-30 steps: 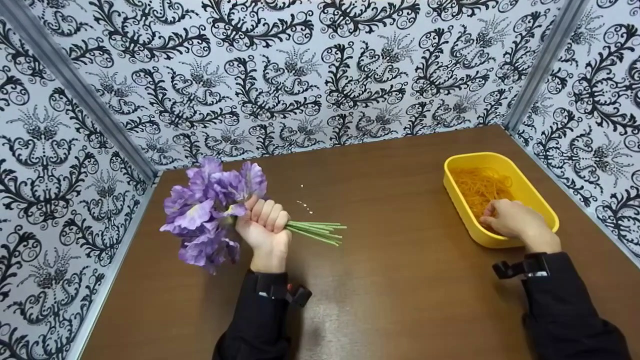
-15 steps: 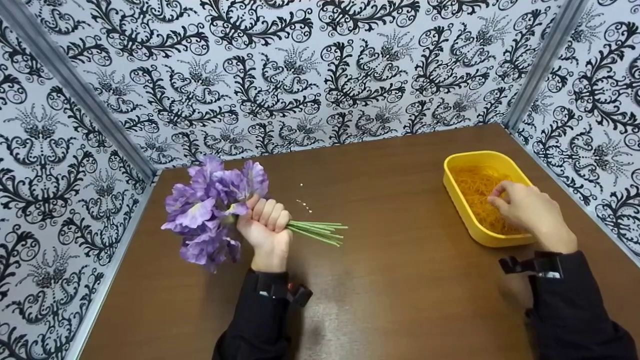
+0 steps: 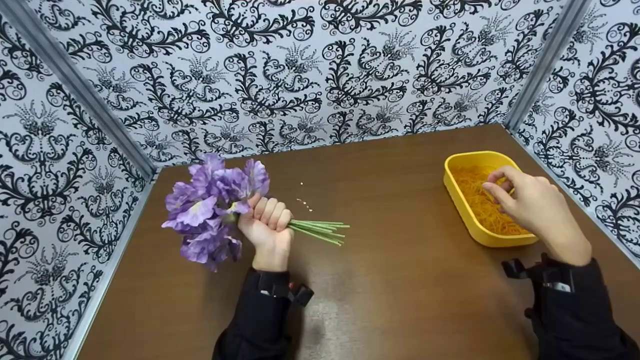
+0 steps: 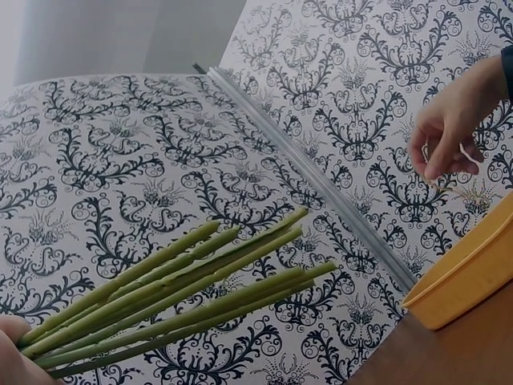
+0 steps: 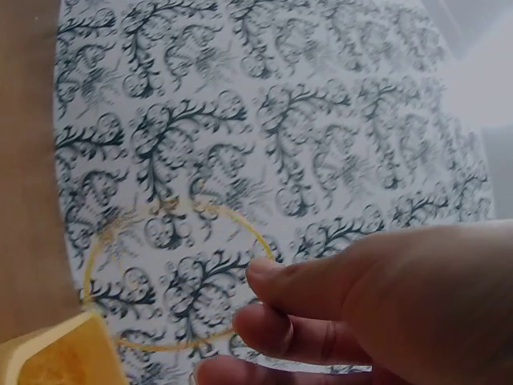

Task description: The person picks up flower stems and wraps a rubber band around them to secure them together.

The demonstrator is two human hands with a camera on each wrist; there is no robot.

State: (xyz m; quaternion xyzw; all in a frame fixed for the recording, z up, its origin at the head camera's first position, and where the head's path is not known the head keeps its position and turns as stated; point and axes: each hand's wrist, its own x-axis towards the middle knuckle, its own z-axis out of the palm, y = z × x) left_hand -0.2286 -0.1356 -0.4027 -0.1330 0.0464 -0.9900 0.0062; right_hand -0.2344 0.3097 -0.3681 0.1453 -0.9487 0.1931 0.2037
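My left hand (image 3: 267, 230) grips a bunch of purple artificial flowers (image 3: 200, 215) by the stems. The blossoms spread to its left, and the green stems (image 4: 176, 293) stick out to the right in the head view. Over the yellow tub (image 3: 462, 210), my right hand (image 3: 532, 205) is raised with thumb and forefinger together. In the right wrist view those fingertips (image 5: 263, 277) pinch a thin yellow rubber band (image 5: 86, 277), which hangs as a round loop. A tangle of orange-yellow rubber bands (image 3: 475, 197) fills the tub's bottom.
The brown table (image 3: 380, 270) carries the tub near its right side. A few small pale specks (image 3: 304, 204) lie behind the stems. Patterned white-and-black panels (image 3: 280, 75) enclose the table at the back and both sides.
My right hand has risen out of the tub, moving up and slightly right, with a rubber band between its fingertips. My left hand and the flowers have stayed almost still.
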